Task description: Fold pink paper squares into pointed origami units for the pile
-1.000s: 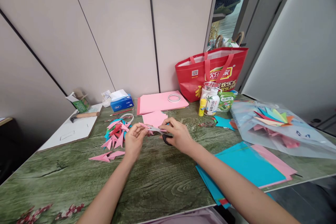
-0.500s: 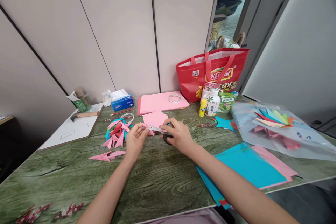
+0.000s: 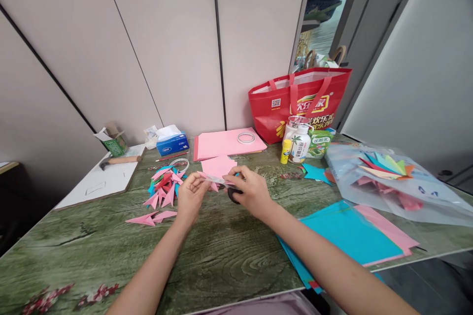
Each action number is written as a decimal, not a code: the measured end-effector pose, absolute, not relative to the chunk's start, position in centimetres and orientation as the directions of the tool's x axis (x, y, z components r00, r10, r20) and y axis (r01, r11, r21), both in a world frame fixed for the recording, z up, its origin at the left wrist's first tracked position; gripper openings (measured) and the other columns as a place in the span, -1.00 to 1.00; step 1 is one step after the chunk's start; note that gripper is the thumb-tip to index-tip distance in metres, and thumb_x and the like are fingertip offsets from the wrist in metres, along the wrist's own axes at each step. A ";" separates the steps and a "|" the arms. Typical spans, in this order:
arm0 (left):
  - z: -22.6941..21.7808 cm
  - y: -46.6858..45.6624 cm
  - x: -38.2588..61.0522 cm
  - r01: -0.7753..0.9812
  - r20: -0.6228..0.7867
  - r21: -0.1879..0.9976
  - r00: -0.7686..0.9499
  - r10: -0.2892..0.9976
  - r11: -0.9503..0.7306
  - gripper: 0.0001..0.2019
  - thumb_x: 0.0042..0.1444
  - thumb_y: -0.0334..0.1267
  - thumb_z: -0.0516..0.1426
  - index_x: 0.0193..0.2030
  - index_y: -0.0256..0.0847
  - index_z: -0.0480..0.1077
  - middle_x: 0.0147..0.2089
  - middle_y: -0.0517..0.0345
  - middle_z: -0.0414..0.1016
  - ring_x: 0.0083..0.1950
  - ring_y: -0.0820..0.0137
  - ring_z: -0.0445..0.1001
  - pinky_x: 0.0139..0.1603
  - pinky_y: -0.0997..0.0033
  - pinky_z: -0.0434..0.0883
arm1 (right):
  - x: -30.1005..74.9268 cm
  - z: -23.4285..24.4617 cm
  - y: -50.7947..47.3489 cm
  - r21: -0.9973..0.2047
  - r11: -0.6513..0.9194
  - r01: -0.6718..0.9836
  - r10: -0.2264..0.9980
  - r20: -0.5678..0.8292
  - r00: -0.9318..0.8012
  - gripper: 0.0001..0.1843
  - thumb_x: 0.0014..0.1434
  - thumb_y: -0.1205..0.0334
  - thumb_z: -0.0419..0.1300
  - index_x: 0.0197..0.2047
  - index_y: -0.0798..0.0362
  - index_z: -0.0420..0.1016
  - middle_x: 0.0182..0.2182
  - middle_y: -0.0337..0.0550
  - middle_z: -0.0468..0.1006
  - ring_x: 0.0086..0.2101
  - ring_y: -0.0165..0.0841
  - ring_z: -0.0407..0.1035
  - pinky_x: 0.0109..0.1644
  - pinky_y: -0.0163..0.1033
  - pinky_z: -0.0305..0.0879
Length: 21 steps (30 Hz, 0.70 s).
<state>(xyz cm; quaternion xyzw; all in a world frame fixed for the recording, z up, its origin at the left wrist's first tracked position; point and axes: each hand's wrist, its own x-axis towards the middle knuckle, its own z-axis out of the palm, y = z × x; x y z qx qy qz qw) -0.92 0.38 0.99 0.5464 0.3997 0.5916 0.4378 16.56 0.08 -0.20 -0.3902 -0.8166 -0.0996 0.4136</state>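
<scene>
In my left hand [image 3: 192,194], the thumb and fingers pinch a small folded piece of pink paper [image 3: 214,186]. My right hand [image 3: 251,188] is closed on black-handled scissors [image 3: 234,196], with the blades pointing left, right at the pink paper. Whether the blades are apart is too blurred to tell. Left of the left hand lies a heap of folded paper pieces [image 3: 168,191] in pink, red, green and blue. In front of that heap rest pink folded pieces [image 3: 142,219]. Behind both hands sit small pink paper sheets [image 3: 218,164].
At the back are a blue tissue box [image 3: 172,145], a large pink paper stack [image 3: 218,143], a red bag [image 3: 268,115], a glue stick [image 3: 285,152] and a white bottle [image 3: 299,145]. Blue sheets [image 3: 351,234] and a plastic bag [image 3: 343,172] lie right. A hammer [image 3: 120,160] rests on a white board [image 3: 107,182].
Both hands stay nearly in place. The right hand and scissors have shifted very slightly left, and the pink paper between the hands has tilted a little.
</scene>
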 end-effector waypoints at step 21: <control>1.0 0.3 -0.8 -0.042 0.311 0.949 -0.028 0.950 -0.312 -0.85 -0.17 -0.30 0.21 -0.42 -0.25 0.35 -0.46 0.20 0.46 -0.40 0.44 0.43 -0.34 0.49 0.35 | 16.5 -0.5 0.2 -0.330 0.684 0.651 0.631 0.716 -0.300 -0.71 -0.03 0.35 0.18 -0.17 -0.01 0.40 -0.24 -0.16 0.35 -0.42 -0.47 0.28 -0.37 -0.37 0.19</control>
